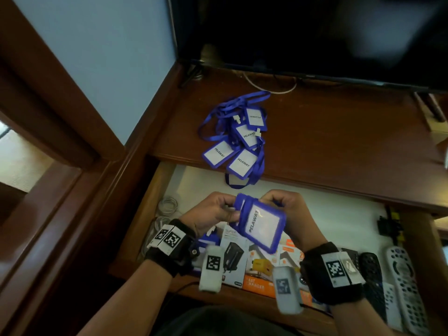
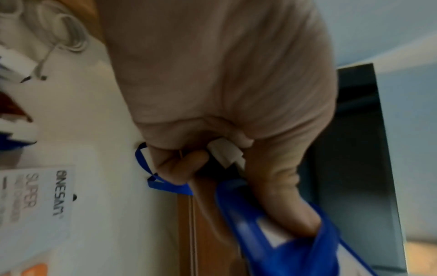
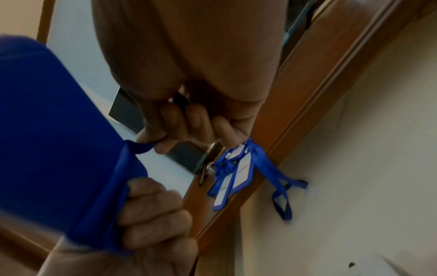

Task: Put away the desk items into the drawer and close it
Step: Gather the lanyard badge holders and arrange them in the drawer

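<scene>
The desk [image 1: 327,132] carries a pile of blue badge holders [image 1: 238,139] near its front edge. Below it the drawer [image 1: 339,214] stands open. Above the drawer, the left hand [image 1: 213,214] and the right hand [image 1: 288,212] both grip one blue badge holder [image 1: 263,225], with its lanyard [image 3: 137,147] pinched in the right fingers.

A dark reddish wooden desk [image 1: 327,132] fills a corner where a pale blue wall [image 1: 97,69] meets heavy wooden trim [image 1: 55,132]. A black television screen [image 1: 303,32] stands at the desk's back edge. Light is dim and soft.
</scene>
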`<control>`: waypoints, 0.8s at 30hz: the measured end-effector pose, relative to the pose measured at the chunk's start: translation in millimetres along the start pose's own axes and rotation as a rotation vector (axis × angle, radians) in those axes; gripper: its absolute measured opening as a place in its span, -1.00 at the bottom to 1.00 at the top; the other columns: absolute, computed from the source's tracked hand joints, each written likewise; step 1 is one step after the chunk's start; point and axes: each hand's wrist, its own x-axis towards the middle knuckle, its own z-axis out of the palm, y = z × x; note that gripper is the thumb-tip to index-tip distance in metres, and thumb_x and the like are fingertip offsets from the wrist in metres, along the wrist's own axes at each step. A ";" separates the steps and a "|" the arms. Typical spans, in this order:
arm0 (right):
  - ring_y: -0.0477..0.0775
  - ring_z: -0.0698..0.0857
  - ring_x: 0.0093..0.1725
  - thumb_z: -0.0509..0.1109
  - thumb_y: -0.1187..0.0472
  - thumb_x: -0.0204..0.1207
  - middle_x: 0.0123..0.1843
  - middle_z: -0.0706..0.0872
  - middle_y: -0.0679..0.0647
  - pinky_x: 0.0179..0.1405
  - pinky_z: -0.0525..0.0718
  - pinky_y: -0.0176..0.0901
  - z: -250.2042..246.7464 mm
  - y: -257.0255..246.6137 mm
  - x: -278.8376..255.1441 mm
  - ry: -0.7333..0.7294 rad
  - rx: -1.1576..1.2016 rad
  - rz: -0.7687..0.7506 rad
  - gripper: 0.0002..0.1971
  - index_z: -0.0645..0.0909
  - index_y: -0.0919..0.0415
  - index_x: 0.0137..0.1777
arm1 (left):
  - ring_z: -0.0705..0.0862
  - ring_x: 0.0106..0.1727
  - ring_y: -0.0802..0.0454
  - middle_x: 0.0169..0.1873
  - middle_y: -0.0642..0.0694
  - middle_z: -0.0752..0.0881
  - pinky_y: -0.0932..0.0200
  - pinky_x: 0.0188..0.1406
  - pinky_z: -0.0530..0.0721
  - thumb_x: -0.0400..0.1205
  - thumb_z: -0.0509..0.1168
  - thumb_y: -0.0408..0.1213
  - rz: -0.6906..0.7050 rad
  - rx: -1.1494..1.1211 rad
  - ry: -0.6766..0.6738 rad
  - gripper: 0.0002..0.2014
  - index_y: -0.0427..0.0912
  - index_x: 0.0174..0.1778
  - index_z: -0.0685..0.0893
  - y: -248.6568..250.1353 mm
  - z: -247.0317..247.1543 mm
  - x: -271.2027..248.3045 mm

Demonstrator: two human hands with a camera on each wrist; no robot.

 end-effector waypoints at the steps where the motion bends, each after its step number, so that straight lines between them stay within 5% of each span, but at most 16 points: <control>1: -0.09 0.68 -0.35 0.49 0.30 0.43 -0.37 0.73 0.05 -0.32 0.59 -0.29 4.7 -2.2 2.4 -0.012 0.035 -0.013 -0.89 0.67 0.23 -0.30 | 0.74 0.04 -0.12 -0.01 -0.26 0.78 0.06 0.02 0.71 0.42 0.36 -0.42 0.027 -0.061 0.019 -0.73 -0.20 0.00 0.82 -1.3 0.0 -1.6; 5: -0.19 0.67 -0.30 0.28 0.58 0.55 -0.27 0.66 -0.05 -0.14 0.59 -0.31 21.9 -11.5 4.9 -0.005 0.276 0.073 -0.71 0.57 0.16 -0.17 | 0.76 0.07 -0.05 -0.01 -0.15 0.81 0.09 0.10 0.72 0.47 0.28 -0.42 0.100 -0.229 0.143 -0.69 -0.15 0.05 0.82 -2.4 1.1 -5.6; 7: -0.21 0.66 -0.36 0.55 0.22 0.44 -0.28 0.66 -0.07 -0.30 0.54 -0.56 35.2 -13.0 9.0 -0.027 0.247 0.060 -0.84 0.60 0.13 -0.10 | 0.75 0.10 -0.06 0.01 -0.17 0.81 0.09 0.12 0.71 0.49 0.26 -0.43 0.145 -0.276 0.198 -0.69 -0.21 0.09 0.80 -0.5 0.9 -7.9; 9: -0.20 0.53 -0.60 0.64 -0.23 0.11 -0.57 0.60 -0.12 -0.55 0.48 -0.49 49.1 -6.0 19.7 -0.047 0.231 0.159 -0.60 0.60 0.04 -0.37 | 0.74 0.10 -0.09 0.03 -0.23 0.79 0.06 0.15 0.71 0.49 0.26 -0.41 0.176 -0.328 0.289 -0.67 -0.32 0.14 0.73 1.2 -1.6 -11.6; 12: -0.18 0.32 -0.65 0.34 0.20 0.53 -0.65 0.39 -0.10 -0.60 0.33 -0.37 73.5 -0.5 32.6 -0.078 0.307 0.218 -0.70 0.37 0.18 -0.41 | 0.71 0.12 -0.15 0.08 -0.34 0.74 -0.05 0.18 0.65 0.52 0.32 -0.37 0.198 -0.360 0.401 -0.66 -0.42 0.20 0.65 -0.1 -6.9 -18.4; 14: -0.17 0.29 -0.67 0.18 0.37 0.67 -0.61 0.35 -0.01 -0.56 0.29 -0.33 85.5 -5.5 35.7 -0.090 0.317 0.327 -0.68 0.34 0.20 -0.36 | 0.75 0.07 -0.08 0.01 -0.25 0.78 0.06 0.10 0.71 0.53 0.36 -0.37 0.193 -0.361 0.464 -0.72 -0.37 0.14 0.68 -2.7 -11.6 -25.2; 20: 0.01 0.28 -0.58 0.23 0.38 0.61 -0.60 0.37 0.11 -0.50 0.31 -0.22 106.5 14.0 34.7 -0.197 0.233 0.409 -0.77 0.53 0.34 -0.30 | 0.80 -0.05 -0.02 -0.10 -0.17 0.83 0.14 -0.10 0.76 0.62 0.23 -0.48 0.030 -0.358 0.632 -0.82 -0.29 0.03 0.72 -16.3 -39.2 -43.3; 24: -0.03 0.30 -0.56 0.21 0.42 0.60 -0.56 0.39 0.09 -0.55 0.27 -0.25 100.9 34.5 33.7 -0.142 0.237 0.501 -0.77 0.62 0.33 -0.25 | 0.80 -0.03 -0.21 -0.10 -0.26 0.83 -0.08 -0.03 0.74 0.58 0.33 -0.46 -0.145 -0.255 0.739 -0.87 -0.28 -0.01 0.74 -31.3 -65.5 -52.6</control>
